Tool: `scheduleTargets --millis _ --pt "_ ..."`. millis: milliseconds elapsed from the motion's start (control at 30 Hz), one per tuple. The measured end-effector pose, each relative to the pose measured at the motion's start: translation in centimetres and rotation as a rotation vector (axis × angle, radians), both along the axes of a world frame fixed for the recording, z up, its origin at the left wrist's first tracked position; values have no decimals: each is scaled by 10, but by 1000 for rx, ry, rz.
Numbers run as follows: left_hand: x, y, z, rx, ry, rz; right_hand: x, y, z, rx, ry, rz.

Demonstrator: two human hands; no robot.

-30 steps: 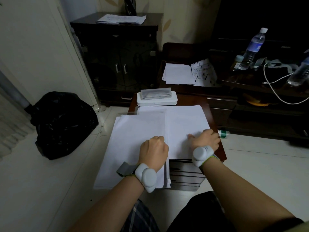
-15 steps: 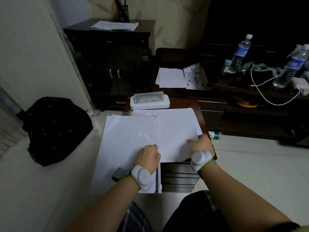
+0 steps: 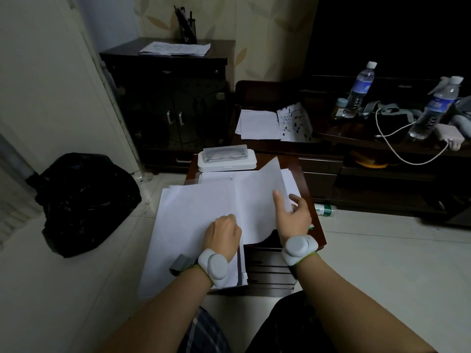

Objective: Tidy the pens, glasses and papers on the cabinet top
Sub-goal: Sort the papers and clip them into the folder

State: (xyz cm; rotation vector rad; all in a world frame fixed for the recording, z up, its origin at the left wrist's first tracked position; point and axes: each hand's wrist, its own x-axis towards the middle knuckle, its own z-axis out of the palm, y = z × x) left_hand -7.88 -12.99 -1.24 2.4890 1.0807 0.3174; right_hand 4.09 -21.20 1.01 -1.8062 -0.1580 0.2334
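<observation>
At far left one black bag [image 3: 84,202] slumps on the pale floor. Next comes one dark two-door cabinet [image 3: 168,98] against the wall; on its top lie one loose sheaf of papers [image 3: 175,48] and one dark pen holder [image 3: 188,30] with several pens standing in it, their number too dim to tell.

In the middle, a small brown cabinet top [image 3: 317,225] carries a spread of white sheets [image 3: 193,212] that overhangs its left edge. At its far end one white flat box [image 3: 226,163] bears one clear glasses case [image 3: 225,152] on its lid. Behind that, two more paper lots [image 3: 257,124] lie side by side on a dark chair or stand, one plain, one printed.

Two hands work the sheets. The left hand [image 3: 223,234] lies knuckles-up on the spread with its fingers curled under; whether they pinch a sheet cannot be told. The right hand [image 3: 293,217] has its thumb on top of a lifted sheet [image 3: 260,197] and its fingers beneath it, pinching the right edge so the page stands raised and bowed off the pile. Each wrist wears one grey band.

To the right, one small green-labelled bottle [image 3: 325,210] lies on the floor. On the low dark shelf stand two clear water bottles [image 3: 359,90] and one small jar, with one white cable [image 3: 397,146] looping down.
</observation>
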Motion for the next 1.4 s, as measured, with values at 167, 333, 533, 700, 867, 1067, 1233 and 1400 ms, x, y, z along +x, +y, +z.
scheduleTargets --millis 167,333,533,700,867,1067,1233,1400 --pt "-2 -1 10 5 -87 55 -22 1 -13 203 155 -6" --pt "-6 2 17 17 -137 78 -30 5 -31 -169 161 212" --pt "-13 5 24 41 -158 89 -17 11 -19 -367 81 105" --pt "-14 9 26 41 -156 95 12 -1 4 -285 -35 -125" --pt "-10 7 24 25 -142 102 44 -21 13 -254 28 -305" --pt "-7 6 21 32 -107 102 59 -39 6 -255 122 -362" --pt "-6 4 24 32 -95 103 57 -42 1 -300 140 -302" --pt "-7 5 23 29 -88 105 51 -35 -3 -361 138 -159"
